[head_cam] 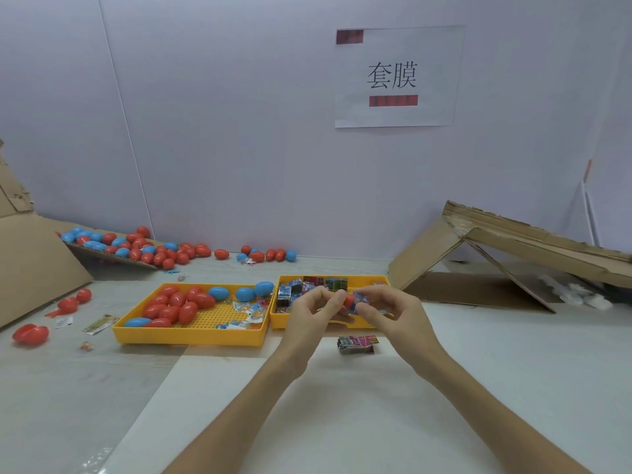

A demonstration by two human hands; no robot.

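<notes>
Both hands meet over the front of the right yellow tray (379,279). My left hand (313,313) pinches a red plastic egg (348,301) at its left end. My right hand (384,311) pinches a printed film sleeve (360,299) that covers the egg's right end. The left yellow tray (191,336) holds several red and blue eggs (178,307) and small toy packets (251,311). The right tray holds several printed sleeves (301,285), partly hidden by my hands.
A flat stack of printed sleeves (357,343) lies on the table just before the right tray. More eggs (150,249) are heaped at the back left on cardboard. Loose red eggs (30,333) lie at the left. A folded cardboard box (496,254) stands at the right.
</notes>
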